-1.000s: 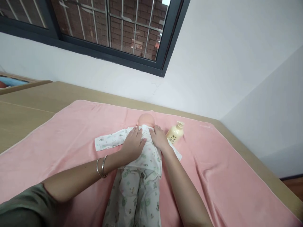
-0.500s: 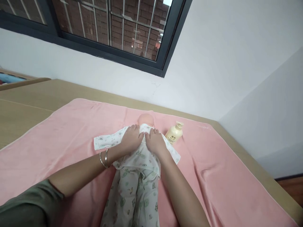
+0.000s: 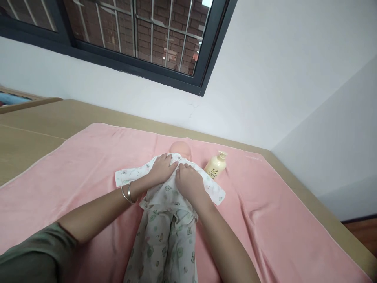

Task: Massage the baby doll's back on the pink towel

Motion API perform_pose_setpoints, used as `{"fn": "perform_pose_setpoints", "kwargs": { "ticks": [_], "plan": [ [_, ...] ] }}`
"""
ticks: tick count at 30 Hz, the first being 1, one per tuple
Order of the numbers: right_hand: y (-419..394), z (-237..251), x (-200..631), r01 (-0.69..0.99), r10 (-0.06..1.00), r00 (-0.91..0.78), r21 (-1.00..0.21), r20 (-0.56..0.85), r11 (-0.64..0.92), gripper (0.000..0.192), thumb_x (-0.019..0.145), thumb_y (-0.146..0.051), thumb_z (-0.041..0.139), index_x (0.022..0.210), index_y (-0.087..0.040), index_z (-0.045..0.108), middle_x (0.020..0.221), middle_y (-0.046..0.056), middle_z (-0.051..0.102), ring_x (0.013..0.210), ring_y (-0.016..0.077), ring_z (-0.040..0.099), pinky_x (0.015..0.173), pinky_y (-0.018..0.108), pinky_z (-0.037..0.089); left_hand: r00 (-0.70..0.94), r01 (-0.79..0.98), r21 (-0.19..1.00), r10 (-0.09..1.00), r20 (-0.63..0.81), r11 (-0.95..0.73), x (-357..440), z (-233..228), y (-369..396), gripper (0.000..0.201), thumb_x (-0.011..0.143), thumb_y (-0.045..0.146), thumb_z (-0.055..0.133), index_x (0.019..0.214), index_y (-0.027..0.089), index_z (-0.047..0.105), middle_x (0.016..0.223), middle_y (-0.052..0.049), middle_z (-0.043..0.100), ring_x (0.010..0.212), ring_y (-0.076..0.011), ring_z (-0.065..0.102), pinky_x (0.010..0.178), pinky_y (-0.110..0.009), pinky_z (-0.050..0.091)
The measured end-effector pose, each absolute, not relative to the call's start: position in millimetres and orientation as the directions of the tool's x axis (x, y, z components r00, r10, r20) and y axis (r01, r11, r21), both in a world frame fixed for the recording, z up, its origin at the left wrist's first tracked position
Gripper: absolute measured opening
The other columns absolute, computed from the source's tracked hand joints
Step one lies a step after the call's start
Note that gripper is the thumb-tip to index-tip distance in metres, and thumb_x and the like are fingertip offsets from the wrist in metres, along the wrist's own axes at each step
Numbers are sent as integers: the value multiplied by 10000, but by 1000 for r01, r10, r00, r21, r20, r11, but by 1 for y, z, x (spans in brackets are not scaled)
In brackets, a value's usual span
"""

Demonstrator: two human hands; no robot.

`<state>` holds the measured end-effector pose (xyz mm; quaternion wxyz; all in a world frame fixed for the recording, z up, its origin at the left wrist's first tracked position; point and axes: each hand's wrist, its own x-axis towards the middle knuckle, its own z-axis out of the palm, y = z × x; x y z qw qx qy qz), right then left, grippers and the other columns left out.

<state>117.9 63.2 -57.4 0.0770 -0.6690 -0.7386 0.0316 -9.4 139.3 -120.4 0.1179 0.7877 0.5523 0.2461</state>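
Head view: the left hand, thumb apart from its fingers, lies across the chest of a printed white shirt on a doll. Just beside it the right hand bends its fingers over the cloth; whether they grip cannot be told. Matching trousers stretch toward the near edge. A pale yellow pump bottle rests by the right sleeve on a pink blanket, below a dark-framed window on the far wall.
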Motion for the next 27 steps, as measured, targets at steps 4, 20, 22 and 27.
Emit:
{"fn": "perform_pose_setpoints", "kwargs": {
  "ticks": [4,20,22,27],
  "plan": [
    [85,-67,140,963,1000,-3,-268,29,10,536,1075,-411,274,1381,-59,538,1397,234,591,1339,317,522,1122,436,335,343,831,330,880,329,-448,-4,-123,115,463,1018,380,347,1280,73,575,1345,-236,614,1300,-356,547,1108,-512,405],
    [80,-71,130,981,997,-50,-185,65,61,469,1044,-309,288,1310,-56,581,1394,237,599,1327,322,532,1137,471,311,361,832,301,866,345,-467,-6,-122,125,467,1022,352,316,1217,41,604,1201,-230,665,1166,-347,601,1040,-491,456],
    [91,-75,140,966,1000,-17,-258,12,19,505,1044,-368,287,1366,-76,545,1495,220,520,1406,312,456,1165,489,277,381,838,224,827,415,-498,-1,-127,108,485,1018,325,325,1289,1,565,1299,-270,617,1265,-372,549,1097,-519,410],
    [101,-80,147,950,999,16,-311,-32,-25,592,1043,-426,265,1481,-68,439,1597,198,396,1494,319,331,1215,555,168,382,831,201,794,474,-519,3,-129,94,478,1012,314,363,1335,5,534,1392,-288,562,1350,-379,495,1130,-535,381]
  ]
}}
